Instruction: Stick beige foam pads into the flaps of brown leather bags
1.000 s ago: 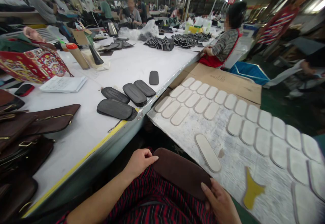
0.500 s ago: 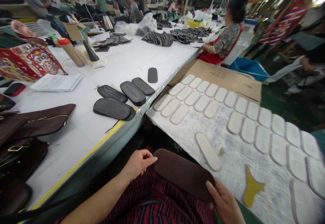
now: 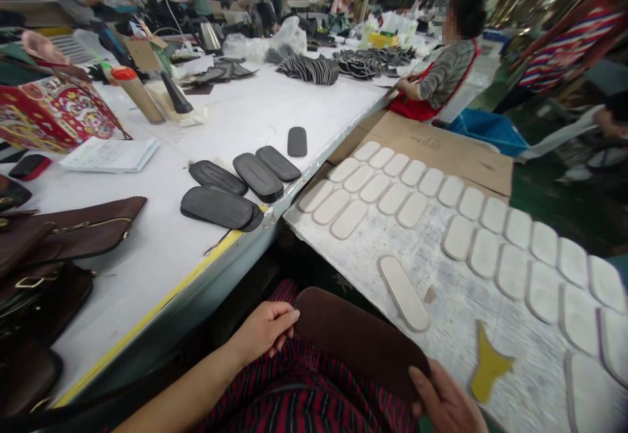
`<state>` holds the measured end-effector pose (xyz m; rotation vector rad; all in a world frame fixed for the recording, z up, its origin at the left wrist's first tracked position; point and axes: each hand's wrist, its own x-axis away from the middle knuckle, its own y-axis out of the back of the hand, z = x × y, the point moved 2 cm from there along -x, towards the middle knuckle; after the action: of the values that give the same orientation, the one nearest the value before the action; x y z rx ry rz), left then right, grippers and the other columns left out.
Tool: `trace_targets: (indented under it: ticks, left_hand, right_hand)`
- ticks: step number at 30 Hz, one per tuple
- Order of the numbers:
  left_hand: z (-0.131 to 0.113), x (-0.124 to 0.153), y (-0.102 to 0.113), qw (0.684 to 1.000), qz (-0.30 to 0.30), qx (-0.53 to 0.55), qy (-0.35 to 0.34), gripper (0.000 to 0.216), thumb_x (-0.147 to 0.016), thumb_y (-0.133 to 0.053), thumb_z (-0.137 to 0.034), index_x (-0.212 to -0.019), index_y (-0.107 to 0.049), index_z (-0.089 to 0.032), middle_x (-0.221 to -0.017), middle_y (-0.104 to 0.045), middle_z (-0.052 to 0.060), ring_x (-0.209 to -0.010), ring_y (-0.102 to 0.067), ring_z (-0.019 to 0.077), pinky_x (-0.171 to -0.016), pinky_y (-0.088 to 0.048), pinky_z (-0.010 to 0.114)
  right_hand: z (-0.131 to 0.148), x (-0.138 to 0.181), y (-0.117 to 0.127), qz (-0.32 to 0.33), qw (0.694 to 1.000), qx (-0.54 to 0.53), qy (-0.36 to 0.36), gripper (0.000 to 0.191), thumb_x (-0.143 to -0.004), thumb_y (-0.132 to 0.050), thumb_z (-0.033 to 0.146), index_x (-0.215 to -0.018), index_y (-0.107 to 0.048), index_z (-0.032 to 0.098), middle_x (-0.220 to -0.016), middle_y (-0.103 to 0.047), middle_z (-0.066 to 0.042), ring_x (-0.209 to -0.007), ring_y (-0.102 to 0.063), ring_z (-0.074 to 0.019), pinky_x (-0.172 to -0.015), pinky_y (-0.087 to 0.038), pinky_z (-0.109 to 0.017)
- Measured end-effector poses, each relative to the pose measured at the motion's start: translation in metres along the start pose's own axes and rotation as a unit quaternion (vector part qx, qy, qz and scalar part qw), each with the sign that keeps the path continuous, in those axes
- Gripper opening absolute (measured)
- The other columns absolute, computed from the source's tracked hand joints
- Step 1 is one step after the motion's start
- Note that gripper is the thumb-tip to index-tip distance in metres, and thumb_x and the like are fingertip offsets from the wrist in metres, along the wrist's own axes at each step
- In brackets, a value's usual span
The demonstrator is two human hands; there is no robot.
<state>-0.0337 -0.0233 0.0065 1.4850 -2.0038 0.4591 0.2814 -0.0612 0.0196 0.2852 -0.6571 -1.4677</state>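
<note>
A long brown oval leather piece (image 3: 358,340) lies across my lap over red striped cloth. My left hand (image 3: 262,331) pinches its left end with curled fingers. My right hand (image 3: 444,403) grips its right end at the bottom edge, thumb on top. Just beyond the piece, a single white oval pad (image 3: 403,292) lies loose on a paper-covered board (image 3: 441,309), and a yellow scraper-like tool (image 3: 488,364) rests beside my right hand.
Rows of white oval pads (image 3: 458,214) cover the board on the right. Dark oval pieces (image 3: 235,188) lie on the white table (image 3: 161,250) at left, with brown bags (image 3: 53,250) at its near end. A seated person (image 3: 436,76) works at the far side.
My right hand has slid rightward and lower along the brown piece. The view has shifted slightly; my left hand keeps its pinch.
</note>
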Motion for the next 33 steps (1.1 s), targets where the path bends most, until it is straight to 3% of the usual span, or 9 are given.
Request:
trace_targets:
  ticks: [2, 6, 8, 20, 33]
  left_hand:
    - [-0.001, -0.001, -0.002, 0.998, -0.018, -0.055, -0.006, 0.043, -0.08, -0.038, -0.056, -0.061, -0.046, -0.018, -0.039, -0.04, -0.007, -0.033, -0.036, 0.0084, -0.036, -0.026, 0.02]
    - [-0.012, -0.002, -0.002, 0.969, -0.101, -0.187, -0.123, 0.04, -0.081, -0.042, -0.046, -0.054, -0.047, -0.017, -0.05, -0.044, -0.004, -0.05, -0.043, 0.0097, -0.05, -0.031, 0.022]
    - [-0.015, -0.003, 0.0, 0.96, -0.123, -0.207, -0.145, 0.038, -0.08, -0.044, -0.043, -0.054, -0.05, -0.016, -0.054, -0.047, -0.003, -0.056, -0.044, 0.0108, -0.054, -0.032, 0.022]
    - [-0.001, -0.01, 0.003, 0.981, -0.125, -0.107, -0.104, 0.036, -0.077, -0.05, -0.045, -0.059, -0.056, -0.015, -0.055, -0.049, -0.003, -0.055, -0.043, 0.0113, -0.055, -0.034, 0.022]
    - [-0.005, -0.01, 0.003, 0.98, -0.123, -0.119, -0.098, 0.032, -0.075, -0.05, -0.042, -0.055, -0.052, -0.016, -0.05, -0.044, -0.005, -0.05, -0.038, 0.0098, -0.05, -0.03, 0.022]
  right_hand:
    - [-0.013, -0.007, -0.01, 0.023, 0.999, -0.001, -0.042, 0.034, -0.079, -0.047, 0.05, -0.087, -0.061, 0.02, -0.053, -0.057, 0.002, -0.046, -0.054, -0.0129, -0.051, -0.045, -0.02]
    - [-0.026, -0.01, -0.02, 0.044, 0.996, 0.001, -0.074, 0.035, -0.08, -0.047, 0.05, -0.09, -0.059, 0.019, -0.061, -0.059, 0.002, -0.049, -0.052, -0.0122, -0.053, -0.044, -0.02]
    - [-0.026, -0.01, -0.022, 0.048, 0.996, -0.006, -0.075, 0.034, -0.08, -0.046, 0.05, -0.089, -0.059, 0.019, -0.062, -0.059, 0.002, -0.049, -0.052, -0.0122, -0.053, -0.044, -0.02]
    - [-0.022, -0.014, -0.022, 0.047, 0.995, 0.001, -0.088, 0.033, -0.079, -0.048, 0.051, -0.086, -0.059, 0.02, -0.052, -0.052, 0.003, -0.05, -0.051, -0.0143, -0.053, -0.043, -0.022]
    - [-0.008, -0.016, -0.019, 0.037, 0.997, 0.031, -0.057, 0.033, -0.077, -0.049, 0.052, -0.073, -0.056, 0.02, -0.058, -0.053, 0.002, -0.053, -0.048, -0.0131, -0.053, -0.04, -0.021]
